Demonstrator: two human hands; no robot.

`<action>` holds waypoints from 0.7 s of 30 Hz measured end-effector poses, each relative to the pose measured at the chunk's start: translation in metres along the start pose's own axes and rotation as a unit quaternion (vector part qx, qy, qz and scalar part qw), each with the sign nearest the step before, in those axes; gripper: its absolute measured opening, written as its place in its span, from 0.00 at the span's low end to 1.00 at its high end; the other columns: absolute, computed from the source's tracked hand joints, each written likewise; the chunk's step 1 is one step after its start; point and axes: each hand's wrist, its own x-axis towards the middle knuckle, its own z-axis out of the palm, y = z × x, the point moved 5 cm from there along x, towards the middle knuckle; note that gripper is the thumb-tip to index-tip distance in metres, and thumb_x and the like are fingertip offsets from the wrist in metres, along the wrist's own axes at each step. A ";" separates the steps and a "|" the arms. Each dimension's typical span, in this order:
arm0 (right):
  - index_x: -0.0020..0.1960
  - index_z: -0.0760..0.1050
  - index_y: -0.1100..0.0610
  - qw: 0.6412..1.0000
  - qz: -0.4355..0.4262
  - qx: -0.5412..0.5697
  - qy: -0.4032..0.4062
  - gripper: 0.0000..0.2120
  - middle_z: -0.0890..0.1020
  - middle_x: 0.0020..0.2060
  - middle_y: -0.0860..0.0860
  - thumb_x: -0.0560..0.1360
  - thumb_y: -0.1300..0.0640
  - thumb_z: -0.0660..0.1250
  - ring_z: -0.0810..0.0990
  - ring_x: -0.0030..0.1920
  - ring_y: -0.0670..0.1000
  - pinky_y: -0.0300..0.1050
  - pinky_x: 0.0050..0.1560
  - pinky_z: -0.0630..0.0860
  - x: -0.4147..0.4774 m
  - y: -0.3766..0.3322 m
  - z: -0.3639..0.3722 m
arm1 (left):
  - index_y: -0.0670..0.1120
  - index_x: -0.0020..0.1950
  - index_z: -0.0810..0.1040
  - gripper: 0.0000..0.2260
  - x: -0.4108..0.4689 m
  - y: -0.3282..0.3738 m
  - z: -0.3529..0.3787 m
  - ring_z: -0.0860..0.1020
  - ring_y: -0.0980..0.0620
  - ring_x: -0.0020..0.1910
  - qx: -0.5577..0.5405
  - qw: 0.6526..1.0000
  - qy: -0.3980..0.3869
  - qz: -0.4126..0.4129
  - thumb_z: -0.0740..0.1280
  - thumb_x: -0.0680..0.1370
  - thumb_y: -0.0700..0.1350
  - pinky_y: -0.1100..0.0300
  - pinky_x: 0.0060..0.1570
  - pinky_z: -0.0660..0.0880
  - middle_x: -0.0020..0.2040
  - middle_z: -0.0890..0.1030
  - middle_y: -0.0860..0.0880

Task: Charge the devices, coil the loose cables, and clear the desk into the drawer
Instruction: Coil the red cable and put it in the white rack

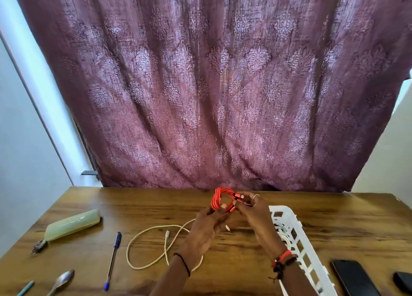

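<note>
Currently gripping a coiled orange cable (219,198) with both hands over the far middle of the wooden desk (334,217), in front of the curtain hem. Curling the left hand (206,226) round the lower part of the coil, fingers closed tight on the bundled strands. Pinching with the right hand (256,215) at the coil's right side, where two shiny red metal-looking plugs are sticking out between fingertips. Wearing a thin ring (256,196) on a right finger, red and black threads (283,260) round the right wrist and a single black thread (182,262) round the left. Noting a smooth white cable (165,246) lying uncoiled in loose open loops on the desk under the left forearm, one small plug resting inside the loop. Noting a white plastic basket (289,220) with a square-holed lattice wall standing just right of the right hand, holding what looks like white cabling. Noting a glossy black phone (354,278) lying flat at near right, and a rounded dark object (403,282) being cut off by the frame edge beside it. Noting at left a long, pale green translucent case (72,224) bearing some faint print, too blurred for reading, with a small dark metal piece (39,245) at its near end. Noting a slim blue-capped pen (113,260), a metal spoon (61,282) and a teal stick (25,288) lying apart along the near left. Facing a mauve woven curtain (211,84) patterned with ornate medallions, hanging in soft folds behind the desk's grained brown top.
</note>
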 end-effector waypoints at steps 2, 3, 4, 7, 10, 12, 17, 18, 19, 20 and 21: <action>0.45 0.79 0.50 0.999 -0.008 0.000 -0.038 0.11 0.84 0.41 0.50 0.70 0.66 0.71 0.80 0.42 0.46 0.37 0.44 0.75 0.005 -0.002 -0.004 | 0.38 0.56 0.78 0.12 -0.001 0.004 -0.003 0.80 0.48 0.50 0.034 0.999 -0.003 -0.021 0.65 0.78 0.45 0.53 0.56 0.76 0.52 0.83 0.42; 0.46 0.79 0.50 0.998 -0.010 -0.010 -0.060 0.12 0.84 0.42 0.50 0.70 0.67 0.71 0.80 0.42 0.45 0.34 0.43 0.74 0.007 -0.003 -0.006 | 0.39 0.56 0.78 0.12 -0.001 0.008 -0.005 0.80 0.47 0.51 0.041 0.999 -0.002 -0.023 0.64 0.78 0.46 0.52 0.54 0.77 0.52 0.82 0.42; 0.47 0.79 0.51 0.997 -0.010 -0.019 -0.080 0.13 0.84 0.42 0.49 0.69 0.67 0.71 0.80 0.42 0.44 0.32 0.41 0.74 0.009 -0.005 -0.008 | 0.39 0.56 0.78 0.13 0.001 0.011 -0.009 0.80 0.46 0.50 0.046 0.999 -0.002 -0.022 0.63 0.79 0.46 0.52 0.53 0.78 0.52 0.82 0.42; 0.48 0.78 0.54 0.991 -0.006 -0.054 -0.119 0.14 0.85 0.40 0.49 0.67 0.67 0.73 0.82 0.39 0.43 0.33 0.40 0.75 0.015 -0.010 -0.014 | 0.40 0.55 0.79 0.12 0.003 0.022 -0.013 0.81 0.48 0.47 0.092 0.995 -0.018 -0.032 0.64 0.78 0.47 0.49 0.55 0.77 0.49 0.83 0.44; 0.48 0.79 0.56 0.979 -0.002 -0.082 -0.184 0.13 0.85 0.39 0.49 0.67 0.68 0.74 0.83 0.40 0.44 0.34 0.41 0.76 0.018 -0.018 -0.015 | 0.39 0.55 0.78 0.10 0.002 0.022 -0.008 0.81 0.53 0.44 0.174 0.981 -0.063 -0.055 0.64 0.78 0.43 0.56 0.52 0.78 0.49 0.82 0.44; 0.47 0.79 0.54 0.972 0.003 -0.098 -0.214 0.12 0.85 0.39 0.49 0.67 0.66 0.74 0.82 0.41 0.44 0.36 0.42 0.76 0.019 -0.019 -0.014 | 0.37 0.58 0.77 0.11 0.002 0.020 -0.004 0.81 0.55 0.43 0.197 0.975 -0.079 -0.063 0.63 0.79 0.41 0.61 0.48 0.79 0.49 0.82 0.44; 0.49 0.79 0.55 0.975 0.014 -0.102 -0.199 0.13 0.85 0.42 0.53 0.66 0.64 0.75 0.83 0.44 0.48 0.44 0.48 0.77 0.022 -0.013 -0.020 | 0.35 0.59 0.76 0.12 0.005 0.015 0.001 0.82 0.55 0.42 0.182 0.978 -0.085 -0.055 0.64 0.78 0.39 0.62 0.43 0.79 0.47 0.82 0.44; 0.50 0.79 0.56 0.976 0.017 -0.102 -0.191 0.13 0.85 0.43 0.54 0.66 0.64 0.75 0.82 0.44 0.49 0.45 0.50 0.77 0.021 -0.011 -0.022 | 0.36 0.58 0.76 0.11 0.006 0.012 0.001 0.82 0.55 0.41 0.184 0.979 -0.078 -0.051 0.65 0.77 0.39 0.61 0.43 0.80 0.46 0.82 0.45; 0.50 0.79 0.58 0.977 0.016 -0.102 -0.185 0.13 0.85 0.44 0.55 0.67 0.65 0.75 0.82 0.45 0.49 0.45 0.51 0.77 0.020 -0.011 -0.022 | 0.37 0.56 0.77 0.10 0.008 0.010 0.001 0.82 0.55 0.41 0.183 0.980 -0.068 -0.044 0.65 0.77 0.39 0.61 0.43 0.80 0.45 0.83 0.45; 0.50 0.79 0.58 0.979 0.017 -0.103 -0.175 0.13 0.84 0.44 0.55 0.67 0.65 0.74 0.82 0.45 0.50 0.45 0.52 0.76 0.019 -0.010 -0.023 | 0.37 0.55 0.77 0.09 0.009 0.007 0.001 0.82 0.54 0.42 0.179 0.981 -0.058 -0.038 0.65 0.77 0.38 0.60 0.44 0.80 0.45 0.83 0.44; 0.50 0.79 0.58 0.981 0.016 -0.103 -0.164 0.13 0.84 0.44 0.56 0.67 0.66 0.74 0.82 0.45 0.50 0.45 0.52 0.76 0.018 -0.008 -0.025 | 0.38 0.54 0.77 0.08 0.011 0.004 0.003 0.82 0.54 0.41 0.171 0.983 -0.051 -0.032 0.65 0.77 0.38 0.59 0.44 0.80 0.45 0.83 0.44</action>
